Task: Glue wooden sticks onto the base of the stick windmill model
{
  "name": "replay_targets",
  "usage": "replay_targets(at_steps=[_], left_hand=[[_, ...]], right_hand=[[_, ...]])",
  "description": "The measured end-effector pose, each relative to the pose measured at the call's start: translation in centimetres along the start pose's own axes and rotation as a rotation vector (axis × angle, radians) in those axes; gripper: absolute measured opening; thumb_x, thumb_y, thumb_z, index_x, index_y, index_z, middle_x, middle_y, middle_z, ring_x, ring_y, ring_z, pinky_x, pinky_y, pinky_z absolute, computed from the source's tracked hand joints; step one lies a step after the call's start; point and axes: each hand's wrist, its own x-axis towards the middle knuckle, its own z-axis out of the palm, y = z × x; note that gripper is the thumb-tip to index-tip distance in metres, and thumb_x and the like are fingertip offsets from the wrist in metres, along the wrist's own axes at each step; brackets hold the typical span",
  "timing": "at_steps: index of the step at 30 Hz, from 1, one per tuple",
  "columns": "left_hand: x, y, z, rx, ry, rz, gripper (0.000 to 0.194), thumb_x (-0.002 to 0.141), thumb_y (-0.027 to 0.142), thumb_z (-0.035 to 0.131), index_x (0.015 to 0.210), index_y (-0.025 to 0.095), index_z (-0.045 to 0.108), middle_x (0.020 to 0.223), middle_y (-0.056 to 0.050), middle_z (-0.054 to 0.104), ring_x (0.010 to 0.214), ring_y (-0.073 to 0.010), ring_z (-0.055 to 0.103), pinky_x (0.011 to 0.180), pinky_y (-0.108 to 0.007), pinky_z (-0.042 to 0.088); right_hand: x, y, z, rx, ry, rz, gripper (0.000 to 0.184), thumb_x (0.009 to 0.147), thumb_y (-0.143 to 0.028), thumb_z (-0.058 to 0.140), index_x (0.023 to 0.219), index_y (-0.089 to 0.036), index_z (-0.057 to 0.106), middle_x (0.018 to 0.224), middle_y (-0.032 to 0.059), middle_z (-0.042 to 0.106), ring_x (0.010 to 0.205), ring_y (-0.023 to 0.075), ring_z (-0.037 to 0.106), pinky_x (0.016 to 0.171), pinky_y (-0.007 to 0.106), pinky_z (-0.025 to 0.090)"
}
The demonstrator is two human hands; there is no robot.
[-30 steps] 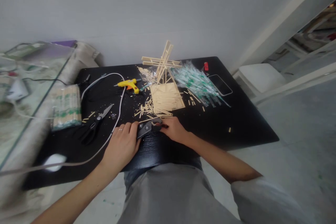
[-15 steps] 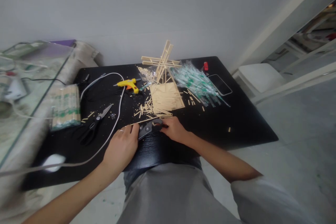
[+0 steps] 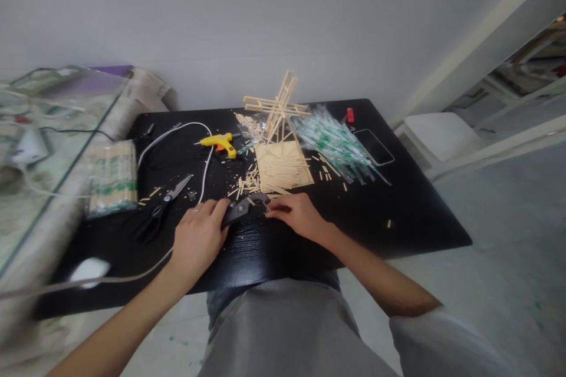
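My left hand [image 3: 198, 235] is closed around the handles of dark grey pruning shears [image 3: 239, 212], whose curved jaws point right. Just beyond those jaws, my right hand [image 3: 300, 215] pinches a thin wooden stick [image 3: 267, 207], mostly hidden by the fingers. A small pale piece shows at the jaws. Behind both hands lies a square wooden base [image 3: 305, 174] with many cut sticks [image 3: 283, 171] spread over it. A windmill-like frame of sticks [image 3: 277, 107] with crossed blades rises at its back.
A yellow glue gun [image 3: 221, 142], black scissors [image 3: 161, 206] and a pack of sticks [image 3: 112, 177] are on the left. A white cable [image 3: 206, 171] loops across the black table [image 3: 424, 224]. Green-white wrappers [image 3: 331, 138], a phone [image 3: 375, 147] and a red object [image 3: 350, 115] lie right.
The shears have tilted and shifted slightly left with my left hand. My right fingers have drawn a little clear of the jaws. The long stick seen behind the shears no longer shows there.
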Motion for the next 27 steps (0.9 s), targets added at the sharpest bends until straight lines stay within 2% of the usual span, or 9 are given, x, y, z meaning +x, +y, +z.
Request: replay_targets(at_steps=[4,9,14,18,21,24,25,27], left_hand=[[1.1,-1.1,0.5,-0.187,0.083,-0.136,0.033,0.102,0.042,0.049,0.123,0.023,0.067,0.113,-0.012,0.073,0.099,-0.0318,0.070,0.081,-0.040,0.053],[3.0,-1.1,1.0,-0.331,0.028,-0.231,0.054,0.102,0.062,0.039,0.122,0.020,0.066,0.105,-0.012,0.075,0.093,-0.0312,0.072,0.073,-0.036,0.050],[4.8,-0.5,0.6,-0.499,-0.072,-0.188,0.058,0.103,0.065,0.030,0.097,0.021,0.067,0.084,-0.007,0.074,0.079,-0.0270,0.071,0.071,-0.034,0.047],[5.9,0.2,0.3,-0.588,-0.065,-0.100,0.057,0.104,0.064,0.033,0.094,0.020,0.067,0.087,-0.008,0.074,0.083,-0.0270,0.070,0.076,-0.035,0.048],[6.5,0.7,0.7,-0.620,-0.043,-0.048,0.051,0.105,0.059,0.037,0.100,0.019,0.067,0.092,-0.009,0.074,0.088,-0.0273,0.071,0.079,-0.036,0.050],[6.8,0.9,1.6,-0.612,-0.008,0.004,0.044,0.105,0.054,0.039,0.103,0.018,0.066,0.095,-0.010,0.074,0.090,-0.0272,0.071,0.082,-0.037,0.052],[6.9,0.9,1.9,-0.604,0.004,0.015,0.043,0.106,0.053,0.039,0.104,0.018,0.065,0.095,-0.010,0.074,0.090,-0.0272,0.071,0.082,-0.038,0.052],[6.8,0.8,2.5,-0.584,0.013,0.020,0.042,0.106,0.052,0.039,0.104,0.018,0.064,0.095,-0.010,0.073,0.091,-0.0278,0.071,0.082,-0.038,0.053]], right_hand=[[0.0,0.0,-2.6,-0.141,0.109,0.013,0.007,0.084,-0.017,0.085,0.089,-0.020,0.081,0.088,0.0052,0.079,0.080,0.0191,0.073,0.079,0.030,0.055],[-0.7,-0.1,-4.0,-0.298,0.015,0.043,0.009,0.087,-0.011,0.080,0.086,-0.020,0.078,0.085,0.0032,0.076,0.078,0.0181,0.070,0.078,0.031,0.053],[-1.4,0.0,-3.2,-0.425,-0.058,0.071,0.011,0.088,-0.009,0.080,0.085,-0.019,0.076,0.086,0.0047,0.075,0.084,0.0204,0.069,0.079,0.032,0.050],[-1.6,0.7,-2.6,-0.456,-0.073,0.043,0.009,0.090,-0.012,0.079,0.085,-0.020,0.076,0.086,0.0057,0.074,0.088,0.0221,0.068,0.082,0.034,0.051],[-1.4,0.8,-2.7,-0.428,0.011,0.047,0.009,0.090,-0.014,0.078,0.084,-0.020,0.076,0.087,0.0061,0.075,0.088,0.0227,0.068,0.084,0.035,0.052],[-0.7,0.2,-3.4,-0.271,0.156,0.090,0.007,0.092,-0.014,0.072,0.093,-0.020,0.075,0.089,0.0054,0.076,0.082,0.0205,0.070,0.079,0.034,0.054],[-0.3,-0.1,-3.7,-0.198,0.177,0.104,0.011,0.091,-0.013,0.070,0.099,-0.019,0.074,0.090,0.0050,0.077,0.080,0.0194,0.070,0.075,0.032,0.055],[0.5,-0.9,-4.4,-0.046,0.141,0.114,0.023,0.088,-0.011,0.068,0.109,-0.019,0.073,0.099,0.0059,0.078,0.083,0.0185,0.073,0.071,0.030,0.055]])
